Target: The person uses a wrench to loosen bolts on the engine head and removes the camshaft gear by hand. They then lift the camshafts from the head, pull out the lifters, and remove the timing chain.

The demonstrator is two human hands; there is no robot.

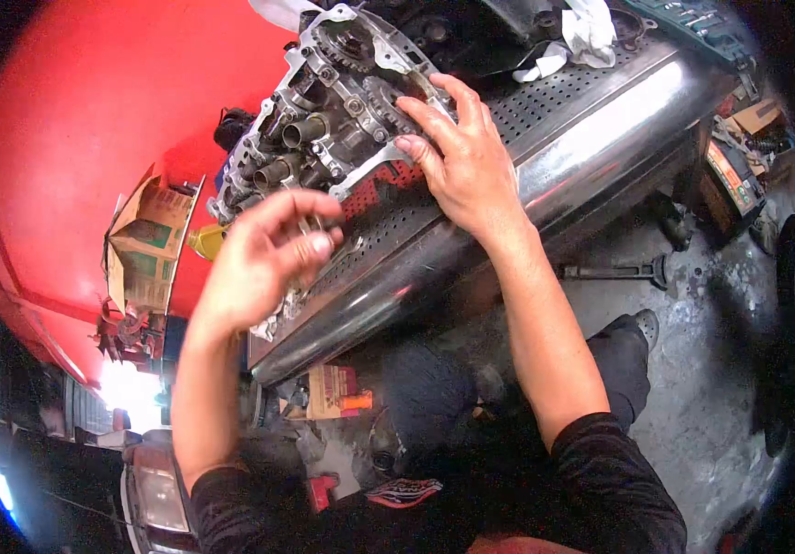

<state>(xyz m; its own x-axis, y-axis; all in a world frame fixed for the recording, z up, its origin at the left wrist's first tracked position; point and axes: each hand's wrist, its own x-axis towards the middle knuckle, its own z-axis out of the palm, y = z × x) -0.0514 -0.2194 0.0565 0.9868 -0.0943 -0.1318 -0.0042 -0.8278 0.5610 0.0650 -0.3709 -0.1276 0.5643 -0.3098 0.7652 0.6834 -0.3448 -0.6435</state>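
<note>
A metal engine cylinder head with gears and round tubes lies on the perforated metal bench. My right hand rests on its right side, fingers spread over the edge beside a toothed gear. In front of the engine part's lower left end is my left hand, raised and slightly blurred. Its fingers are curled toward the thumb around something small that I cannot make out.
White rags and a teal case sit at the bench's far right. Cardboard boxes stand at left and below the bench. A battery and a metal tool are on the right. A red surface rises behind.
</note>
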